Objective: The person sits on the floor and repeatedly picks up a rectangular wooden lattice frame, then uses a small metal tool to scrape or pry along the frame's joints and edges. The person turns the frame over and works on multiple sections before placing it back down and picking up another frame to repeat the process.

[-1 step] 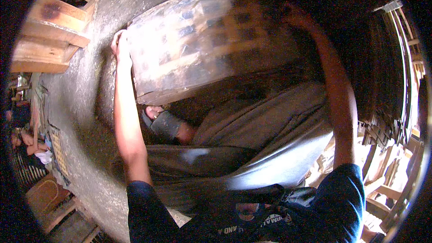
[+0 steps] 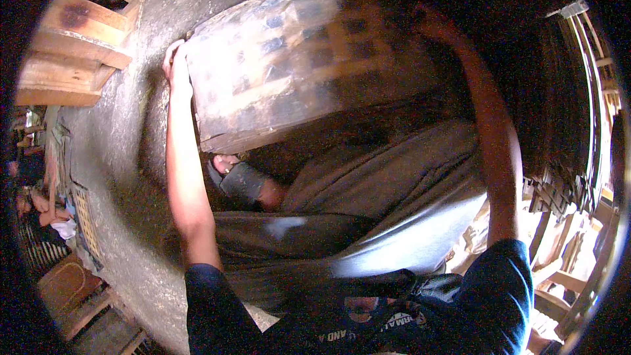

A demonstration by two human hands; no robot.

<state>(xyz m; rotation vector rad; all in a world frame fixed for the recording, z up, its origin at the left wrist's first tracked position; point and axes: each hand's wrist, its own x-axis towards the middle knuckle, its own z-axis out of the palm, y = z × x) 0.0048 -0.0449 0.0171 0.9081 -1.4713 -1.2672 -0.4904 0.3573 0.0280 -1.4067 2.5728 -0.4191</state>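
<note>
I hold a large slatted wooden crate [image 2: 296, 59] in front of me, lifted off the concrete floor and blurred by motion. My left hand [image 2: 175, 66] grips its left edge, fingers wrapped over the rim. My right hand [image 2: 434, 23] grips its far upper right side, partly lost in shadow. Below the crate I see my foot in a dark sandal [image 2: 240, 181] and my grey trousers [image 2: 394, 190].
Another wooden crate [image 2: 79, 39] stands at the upper left on the concrete floor [image 2: 125, 158]. Stacks of wooden slats [image 2: 572, 125] fill the right side. More wooden pieces [image 2: 79, 296] lie at the lower left, and a person [image 2: 43, 213] sits at the far left.
</note>
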